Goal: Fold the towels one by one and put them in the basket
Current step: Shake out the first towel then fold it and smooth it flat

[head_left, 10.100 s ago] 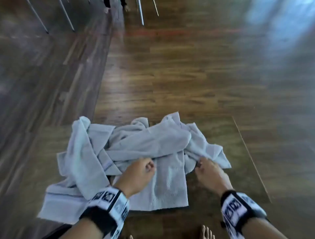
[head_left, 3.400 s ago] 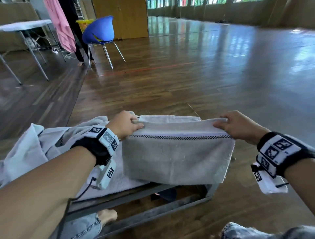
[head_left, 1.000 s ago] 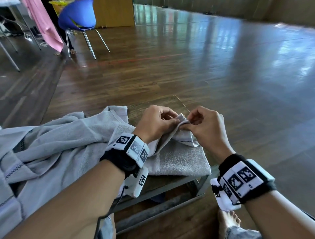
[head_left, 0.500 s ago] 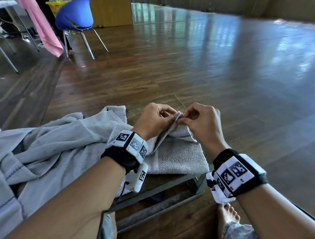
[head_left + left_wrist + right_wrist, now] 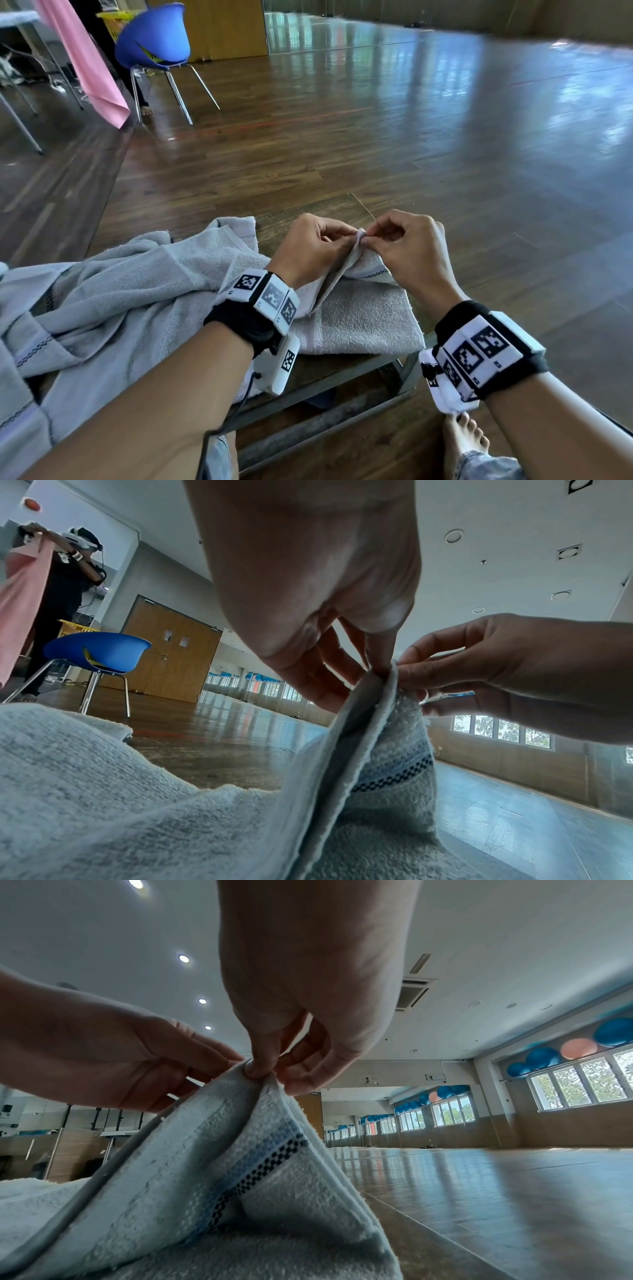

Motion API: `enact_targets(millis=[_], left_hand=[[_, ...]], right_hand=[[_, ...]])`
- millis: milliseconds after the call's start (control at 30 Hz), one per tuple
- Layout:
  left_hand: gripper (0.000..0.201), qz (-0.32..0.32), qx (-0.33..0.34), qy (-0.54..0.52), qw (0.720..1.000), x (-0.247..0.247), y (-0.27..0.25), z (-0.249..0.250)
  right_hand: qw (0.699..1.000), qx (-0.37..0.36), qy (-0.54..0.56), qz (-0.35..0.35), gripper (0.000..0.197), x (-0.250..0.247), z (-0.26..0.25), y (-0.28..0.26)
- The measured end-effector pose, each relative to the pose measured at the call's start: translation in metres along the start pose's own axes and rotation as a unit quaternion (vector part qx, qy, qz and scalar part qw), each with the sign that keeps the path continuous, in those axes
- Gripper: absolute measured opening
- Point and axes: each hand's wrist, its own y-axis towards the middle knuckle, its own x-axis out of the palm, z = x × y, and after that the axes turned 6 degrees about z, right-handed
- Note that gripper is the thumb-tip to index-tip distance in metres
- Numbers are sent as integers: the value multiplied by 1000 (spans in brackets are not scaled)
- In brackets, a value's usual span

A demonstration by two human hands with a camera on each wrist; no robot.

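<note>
A heap of unfolded pale grey terry towels (image 5: pixel 113 294) lies at the desk's left. Left hand (image 5: pixel 313 245) and right hand (image 5: pixel 409 248) now meet, fingers (image 5: pixel 409 673) pinching matched corners of the half-folded grey towel with a checkered band (image 5: pixel 356 315) on the low metal-framed desk (image 5: pixel 342 373); a second ago they were slightly lower. The fold is being aligned. No basket visible. No legible writing, only coded wrist markers (image 5: pixel 270 298).

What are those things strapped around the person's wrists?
Both forearms are bare, with no sleeves. Each wrist wears a black strap carrying white blocks printed with black square-patterned markers: the left wrist band and the right wrist band. A white box hangs under each, and a thin black cable trails from the left one.
</note>
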Motion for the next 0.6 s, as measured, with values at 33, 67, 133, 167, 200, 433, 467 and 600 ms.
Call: enact_targets(millis=[33,67,133,167,200,433,467,600], left_hand=[[11,-2,-3,-8,1000,-1,-1,0],[11,-4,-6,-16,1000,-1,-1,0],[12,-7,-11,-25,1000,-2,-1,0],[12,-6,-13,-29,999,-2,-1,-2],[11,-5,-15,-33,999,-2,-1,-3],[11,-1,-9,-27,1000,-3,0,-6],[12,-4,-7,-21,1000,-3,0,-6],[18,-39,-8,-32,999,-2,0,-5]], right_hand=[[1000,1,2,-2,16,0,0,0],[1000,3,4,-4,16,1,1,0],[1000,6,2,-9,15,1,2,1],[1000,11,0,-12,15,2,3,2],[1000,19,2,-16,15,3,4,2],[998,52,20,-34,16,4,8,3],[998,54,19,-37,15,4,7,3],[997,64,21,-43,11,1,6,4]])
